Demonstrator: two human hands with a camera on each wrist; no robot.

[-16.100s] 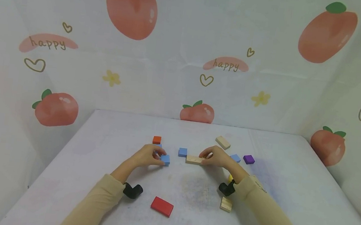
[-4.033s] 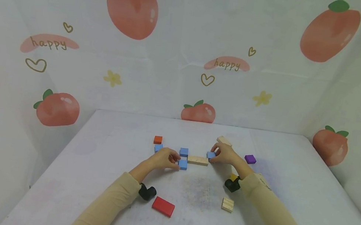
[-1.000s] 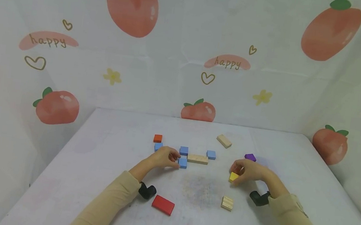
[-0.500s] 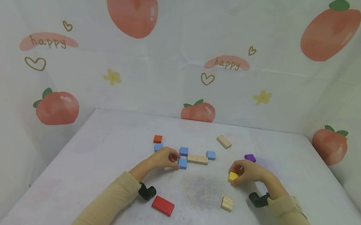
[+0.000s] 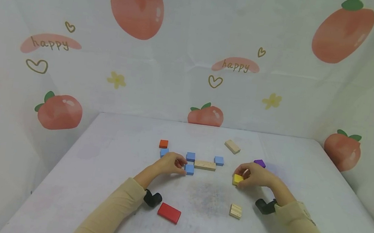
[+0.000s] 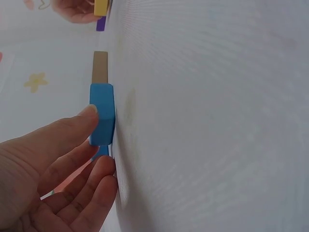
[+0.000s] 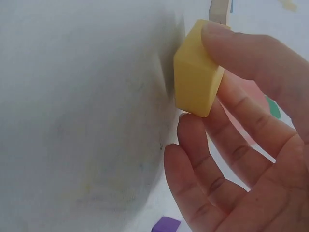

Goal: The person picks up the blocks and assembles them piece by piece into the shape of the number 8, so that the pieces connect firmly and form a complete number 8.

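Note:
My left hand [image 5: 169, 164] pinches a blue block [image 5: 189, 170] on the table, its thumb on the block's near side in the left wrist view. That block sits at the left end of a long wooden block [image 5: 205, 166], in front of a second blue block [image 5: 190, 156]. A third blue block [image 5: 219, 160] lies by the plank's right end. My right hand [image 5: 257, 175] holds a yellow block [image 5: 237, 179] between thumb and fingers, close over the table; the right wrist view shows its thumb [image 7: 231, 41] across the top of it.
Behind my left hand lie an orange block [image 5: 164, 144] and a partly hidden blue block [image 5: 164, 152]. A wooden block [image 5: 232, 146] and a purple block [image 5: 259, 163] are at the back right. Nearer are a red slab [image 5: 169, 213] and a small wooden block [image 5: 236, 211].
Earlier, my left hand brought its blue block to the plank, and my right let go of another near its right end. Since then the right has taken the yellow block and shifted it slightly left.

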